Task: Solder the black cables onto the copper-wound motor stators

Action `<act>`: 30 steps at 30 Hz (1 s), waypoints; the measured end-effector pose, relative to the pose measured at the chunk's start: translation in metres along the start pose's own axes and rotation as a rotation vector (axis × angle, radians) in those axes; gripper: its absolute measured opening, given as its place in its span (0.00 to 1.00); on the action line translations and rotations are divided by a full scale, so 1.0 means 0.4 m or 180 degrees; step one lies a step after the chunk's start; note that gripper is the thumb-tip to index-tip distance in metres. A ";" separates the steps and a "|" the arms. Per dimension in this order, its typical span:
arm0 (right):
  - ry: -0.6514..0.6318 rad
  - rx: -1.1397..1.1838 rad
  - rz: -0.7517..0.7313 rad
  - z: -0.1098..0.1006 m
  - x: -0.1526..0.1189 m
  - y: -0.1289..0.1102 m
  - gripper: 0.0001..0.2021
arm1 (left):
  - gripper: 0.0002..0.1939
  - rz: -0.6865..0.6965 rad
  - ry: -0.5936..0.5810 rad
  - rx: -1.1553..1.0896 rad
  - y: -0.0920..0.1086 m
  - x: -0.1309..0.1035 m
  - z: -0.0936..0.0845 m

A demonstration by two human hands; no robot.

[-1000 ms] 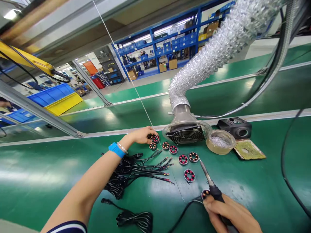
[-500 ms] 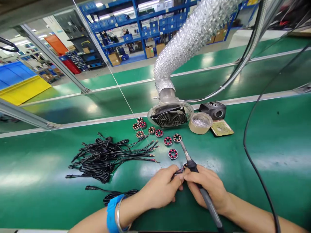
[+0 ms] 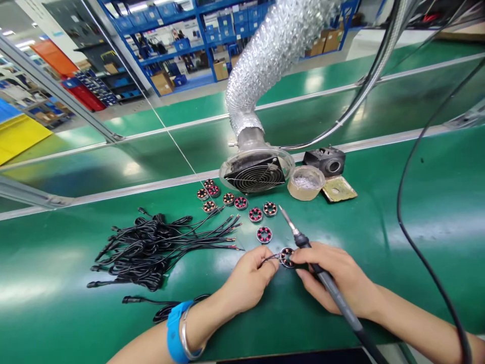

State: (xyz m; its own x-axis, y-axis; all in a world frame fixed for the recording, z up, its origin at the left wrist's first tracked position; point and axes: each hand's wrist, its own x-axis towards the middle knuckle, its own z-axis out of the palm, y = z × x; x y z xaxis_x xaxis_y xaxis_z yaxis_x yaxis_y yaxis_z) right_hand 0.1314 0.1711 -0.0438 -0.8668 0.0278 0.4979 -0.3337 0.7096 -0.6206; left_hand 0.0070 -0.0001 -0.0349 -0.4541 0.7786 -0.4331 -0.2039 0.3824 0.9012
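Observation:
My left hand (image 3: 246, 280) pinches the end of a thin dark cable (image 3: 270, 257) between thumb and fingers. The cable's tip meets the left rim of a small ring-shaped coil (image 3: 283, 257) with copper windings. In my right hand (image 3: 343, 278) is a soldering iron (image 3: 330, 286), held like a pen, its metal tip pointing up and away to the left. The right index fingertip touches the coil's right side. The iron's tip is apart from that coil, close to another copper-wound coil (image 3: 270, 209). Fingers partly hide the held cable.
Several red or copper coils, one red coil (image 3: 264, 234) nearest, lie beyond my hands. Bundled black cables (image 3: 140, 253) lie left. A fume extractor (image 3: 257, 174) hangs behind, beside a round tub (image 3: 305, 184), a sponge tray (image 3: 340, 189) and a black holder (image 3: 326, 161). The iron's cord (image 3: 409, 230) loops right.
My hands have drawn apart slightly, showing more of the coil between them. The iron's tip has moved right, off the copper coil it overlapped. The camera view has shifted somewhat.

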 end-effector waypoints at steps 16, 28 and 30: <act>0.0459 -0.0094 0.0118 0.079 0.020 0.004 0.13 | 0.12 -0.0153 0.0329 -0.0013 0.002 0.000 0.004; 0.0950 0.0141 0.0286 -0.035 -0.033 -0.067 0.20 | 0.13 -0.0202 0.0302 0.0169 -0.012 0.005 0.002; 0.0968 0.0175 0.0383 -0.046 -0.034 -0.077 0.16 | 0.13 -0.0184 0.0326 0.0206 -0.010 0.004 0.003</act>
State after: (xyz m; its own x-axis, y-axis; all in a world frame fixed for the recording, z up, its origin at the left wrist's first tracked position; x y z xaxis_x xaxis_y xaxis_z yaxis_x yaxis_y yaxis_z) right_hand 0.1602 0.1619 -0.0205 -0.7537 0.3239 0.5719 -0.2623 0.6497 -0.7135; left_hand 0.0080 0.0002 -0.0393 -0.5301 0.7007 -0.4776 -0.1774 0.4591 0.8705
